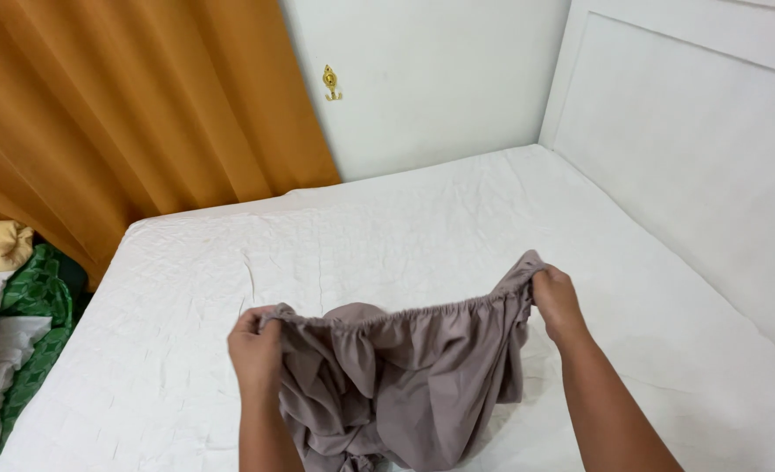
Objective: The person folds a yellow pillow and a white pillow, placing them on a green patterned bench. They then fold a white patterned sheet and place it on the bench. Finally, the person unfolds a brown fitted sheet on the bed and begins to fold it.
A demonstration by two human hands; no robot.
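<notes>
Taupe elastic-edged sheet (405, 376), seemingly light, soft and limp, hanging over the white mattress (387, 227): left hand (254, 350) and right hand (558, 301) are pinching its gathered hem, the surest hold.

Packages: none in view.
Labels: none on anything shown.
Signs: none on the wall above the bed (405, 227).
Screens: none in view.

Single head view, looking down and forward across the bed (422, 227) toward the far wall (431, 79), close above both hands.
</notes>
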